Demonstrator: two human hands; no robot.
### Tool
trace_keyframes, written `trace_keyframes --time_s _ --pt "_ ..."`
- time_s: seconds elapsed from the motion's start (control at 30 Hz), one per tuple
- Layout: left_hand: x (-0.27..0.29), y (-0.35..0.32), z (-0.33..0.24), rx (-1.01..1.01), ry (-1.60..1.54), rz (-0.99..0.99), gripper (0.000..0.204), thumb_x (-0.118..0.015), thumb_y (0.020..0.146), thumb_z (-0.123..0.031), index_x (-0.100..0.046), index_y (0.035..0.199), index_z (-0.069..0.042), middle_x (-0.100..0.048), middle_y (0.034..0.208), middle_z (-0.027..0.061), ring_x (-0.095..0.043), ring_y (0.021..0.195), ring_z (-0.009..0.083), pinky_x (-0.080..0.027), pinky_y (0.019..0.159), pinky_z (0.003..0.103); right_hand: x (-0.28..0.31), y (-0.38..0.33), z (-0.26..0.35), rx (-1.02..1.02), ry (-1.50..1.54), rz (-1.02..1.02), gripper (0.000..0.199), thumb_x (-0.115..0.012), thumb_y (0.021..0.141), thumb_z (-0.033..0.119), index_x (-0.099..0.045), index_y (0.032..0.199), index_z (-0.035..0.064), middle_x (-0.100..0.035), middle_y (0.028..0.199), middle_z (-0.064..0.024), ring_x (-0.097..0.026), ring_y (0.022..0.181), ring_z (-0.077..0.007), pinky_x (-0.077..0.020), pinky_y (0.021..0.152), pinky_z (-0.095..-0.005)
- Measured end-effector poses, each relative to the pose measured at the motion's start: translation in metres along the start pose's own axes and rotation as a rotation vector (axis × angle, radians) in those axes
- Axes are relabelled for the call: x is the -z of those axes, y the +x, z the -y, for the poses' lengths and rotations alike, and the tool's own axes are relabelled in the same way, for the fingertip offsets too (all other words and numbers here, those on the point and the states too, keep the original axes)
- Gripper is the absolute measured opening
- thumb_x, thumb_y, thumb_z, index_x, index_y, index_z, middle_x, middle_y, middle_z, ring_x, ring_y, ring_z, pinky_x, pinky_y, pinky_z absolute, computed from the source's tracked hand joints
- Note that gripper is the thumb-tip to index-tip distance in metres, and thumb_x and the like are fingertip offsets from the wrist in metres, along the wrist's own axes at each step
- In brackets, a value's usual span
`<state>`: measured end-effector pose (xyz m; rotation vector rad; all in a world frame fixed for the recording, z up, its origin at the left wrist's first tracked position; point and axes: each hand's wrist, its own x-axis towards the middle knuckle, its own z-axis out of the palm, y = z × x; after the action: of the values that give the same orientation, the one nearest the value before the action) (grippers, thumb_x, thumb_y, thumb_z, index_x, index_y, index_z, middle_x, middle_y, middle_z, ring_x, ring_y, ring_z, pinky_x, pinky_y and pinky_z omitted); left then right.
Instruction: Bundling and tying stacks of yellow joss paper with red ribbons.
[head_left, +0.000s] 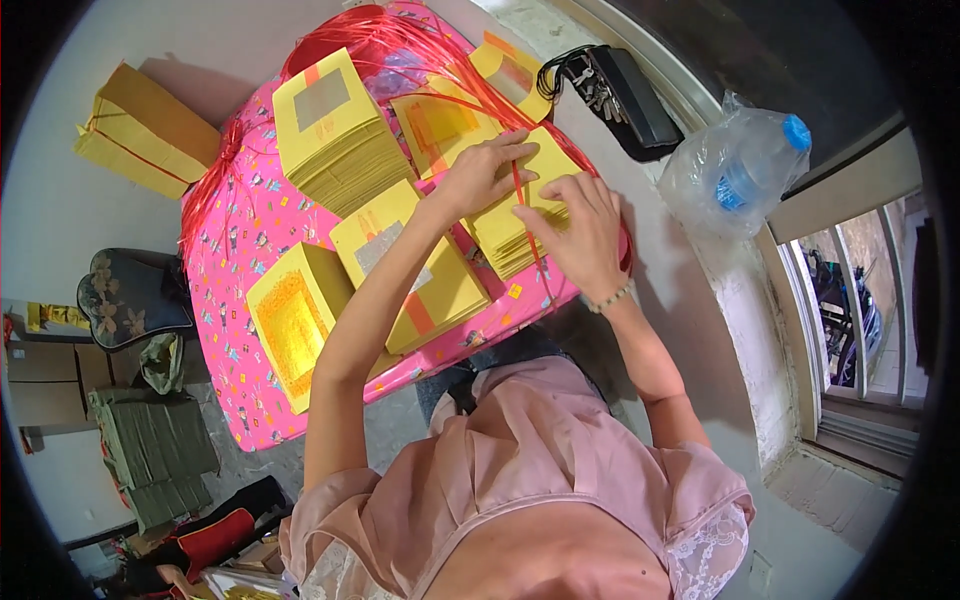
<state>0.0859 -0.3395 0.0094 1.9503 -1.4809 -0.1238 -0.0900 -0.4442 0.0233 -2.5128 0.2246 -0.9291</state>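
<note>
At one o'clock from centre, a yellow paper stack (505,222) lies on the pink tablecloth (222,335), crossed by a red ribbon (519,188). The left hand (484,180) bends at the stack's eleven-o'clock side, the right hand (584,234) curls at three; whether either grips, I cannot tell.

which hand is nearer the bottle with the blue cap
Right. The right hand, at the yellow paper stack, is left of the bottle; the left hand is farther left, by the red strip.
</note>
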Motion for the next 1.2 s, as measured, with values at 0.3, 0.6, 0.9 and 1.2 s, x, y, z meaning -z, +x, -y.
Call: trace_keyframes --time_s 0.3,0.6,0.9,1.2 --pt "-0.001 0.000 0.008 -0.032 -0.085 0.008 0.046 -0.064 0.081 -0.015 -0.059 0.125 -0.004 -0.056 0.130 0.0214 -0.060 0.111 0.0344 -0.048 0.094 0.040 -0.023 0.002 -0.017 -0.004 0.085 0.087 0.011 -0.067 0.083 0.019 -0.061 0.088 0.0116 -0.054 0.082 -0.0034 -0.053 0.083 -0.0239 -0.0375 0.078 -0.0383" --pt "-0.002 0.004 0.014 0.439 -0.266 -0.236 0.036 -0.060 0.085 -0.023 -0.062 0.110 0.003 -0.064 0.109 0.0206 -0.065 0.091 0.0268 -0.050 0.079 0.038 -0.027 -0.006 -0.013 0.035 0.056 0.000 0.010 -0.067 0.083 0.014 -0.066 0.092 0.0117 -0.055 0.084 -0.0026 -0.053 0.084 -0.0234 -0.0378 0.075 -0.0377" --pt "-0.012 0.012 0.018 0.564 -0.485 -0.235 0.031 -0.070 0.086 -0.031 -0.068 0.076 -0.001 -0.062 0.067 -0.0003 -0.054 0.061 0.0069 -0.044 0.058 0.025 -0.029 -0.010 -0.016 0.006 0.104 -0.014 0.007 -0.067 0.083 0.015 -0.064 0.090 0.0121 -0.055 0.084 -0.0031 -0.053 0.085 -0.0230 -0.0373 0.079 -0.0380" --pt "0.000 0.006 0.030 0.684 -0.130 -0.108 0.035 -0.063 0.091 -0.033 -0.070 0.080 0.000 -0.063 0.063 0.0025 -0.059 0.059 0.0083 -0.045 0.054 0.028 -0.034 -0.017 -0.024 -0.008 0.199 -0.089 0.007 -0.067 0.083 0.013 -0.062 0.088 0.0099 -0.057 0.086 -0.0034 -0.054 0.086 -0.0239 -0.0388 0.077 -0.0381"
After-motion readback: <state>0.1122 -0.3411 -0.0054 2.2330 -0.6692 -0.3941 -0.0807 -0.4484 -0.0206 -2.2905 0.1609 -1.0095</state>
